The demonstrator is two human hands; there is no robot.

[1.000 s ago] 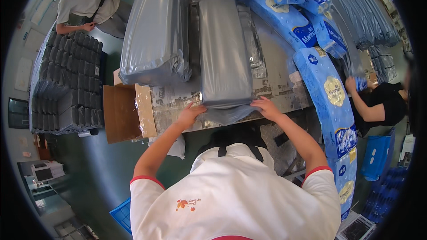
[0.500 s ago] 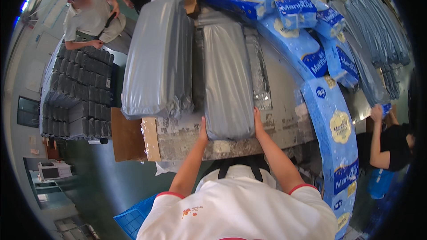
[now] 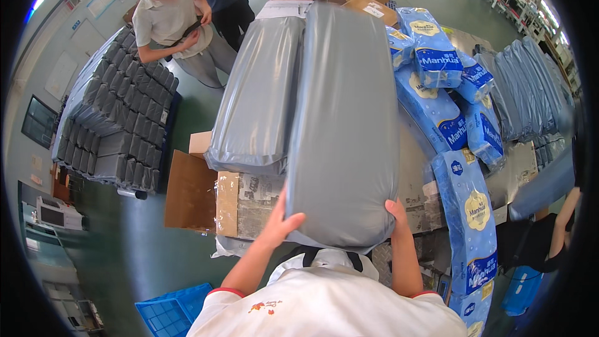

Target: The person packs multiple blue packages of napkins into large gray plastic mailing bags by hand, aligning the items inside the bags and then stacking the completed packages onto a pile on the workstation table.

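A long grey plastic-wrapped package [image 3: 343, 125] is raised in front of me, its near end close to my chest. My left hand [image 3: 279, 221] grips its lower left side, thumb out over the front. On the opposite side my right hand [image 3: 397, 217] holds the near right corner; most of its fingers are hidden by the package. Just left of it lies a similar grey package [image 3: 257, 97] on the worktable [image 3: 259, 203].
Blue tissue packs [image 3: 465, 212] curve along the right side. More grey packages are stacked on the left [image 3: 118, 118] and far right [image 3: 530, 87]. An open cardboard box [image 3: 190, 196] stands beside the table, a blue crate [image 3: 171, 309] below. Co-workers [image 3: 178, 25] stand at far left and right.
Both hands have lifted the grey package off the table and toward me, so it looks larger. My view has shifted. At right, a co-worker's arm and a grey bag have moved.
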